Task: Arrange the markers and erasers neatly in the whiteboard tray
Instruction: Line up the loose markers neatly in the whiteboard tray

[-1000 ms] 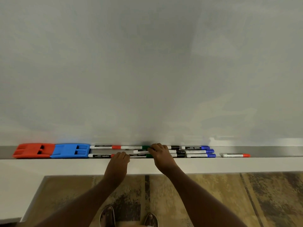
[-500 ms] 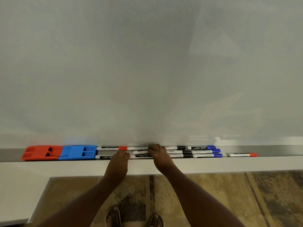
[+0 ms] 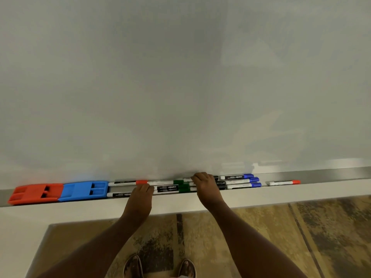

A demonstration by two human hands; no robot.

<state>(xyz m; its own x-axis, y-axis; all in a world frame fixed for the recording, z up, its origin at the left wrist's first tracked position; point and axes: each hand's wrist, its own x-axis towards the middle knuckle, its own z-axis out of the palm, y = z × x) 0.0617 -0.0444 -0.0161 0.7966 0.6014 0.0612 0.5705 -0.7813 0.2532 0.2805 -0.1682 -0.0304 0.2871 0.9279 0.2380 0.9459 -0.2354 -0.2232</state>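
Observation:
A metal whiteboard tray [image 3: 331,176] runs under the board. At its left lie a red eraser [image 3: 36,193] and a blue eraser [image 3: 84,190], touching end to end. Right of them lie rows of white markers: a red-capped marker [image 3: 128,182], green-capped markers [image 3: 170,187], black-capped ones, and three blue-capped markers [image 3: 239,181]. One red-capped marker [image 3: 284,182] lies apart at the right. My left hand [image 3: 140,197] rests its fingertips on the front marker row. My right hand [image 3: 204,187] curls over the green and black markers, hiding their middles.
The whiteboard [image 3: 180,87] fills the upper view. A white ledge [image 3: 281,194] juts out below the tray. Patterned brown floor [image 3: 301,237] and my two shoes [image 3: 158,267] lie below.
The markers under my hands have shifted slightly, and the green caps show more between the hands. Both hands stay on the marker rows. My head has moved, so the tray looks tilted.

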